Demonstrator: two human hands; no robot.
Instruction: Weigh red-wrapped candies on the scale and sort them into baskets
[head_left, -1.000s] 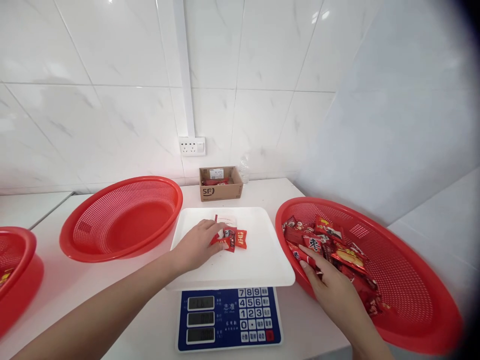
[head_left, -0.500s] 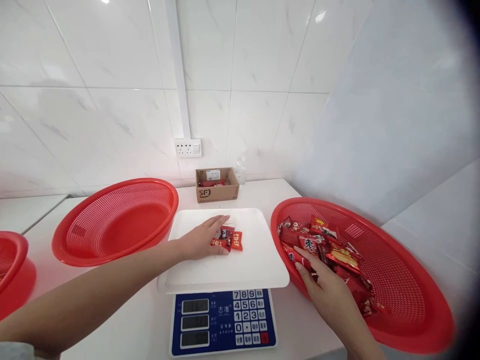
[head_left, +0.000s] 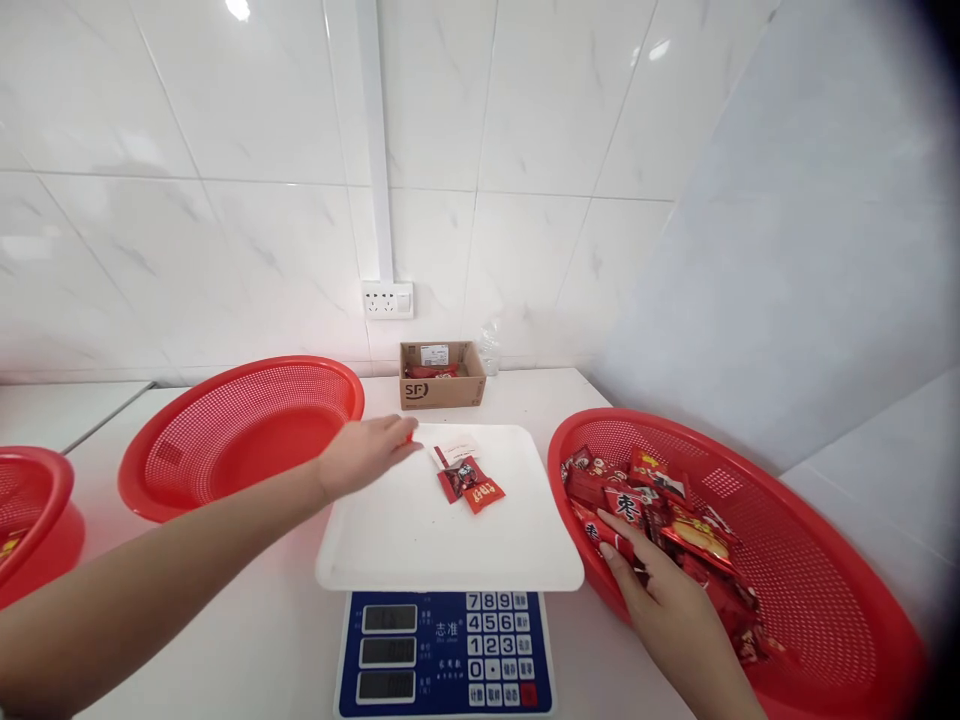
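My left hand (head_left: 366, 454) hovers over the left rim of the scale's white tray (head_left: 420, 545), fingers pinched on a small red snack packet (head_left: 409, 437) that barely shows at the fingertips. Several red packets (head_left: 470, 483) and a pale one (head_left: 455, 449) lie on the tray to its right. My right hand (head_left: 660, 590) rests with fingers stretched flat on the heap of red snack packets (head_left: 660, 505) inside the right red basket (head_left: 817, 600).
The scale's blue keypad and displays (head_left: 444, 652) face me. An empty red basket (head_left: 240, 430) stands left of the tray, another red basket (head_left: 30, 500) at the far left. A cardboard box (head_left: 442, 375) sits by the tiled wall under a socket (head_left: 388, 299).
My left hand lifted off the packets on the tray and moved left toward the empty basket, taking one red packet along. The right hand stayed on the heap in the right basket.
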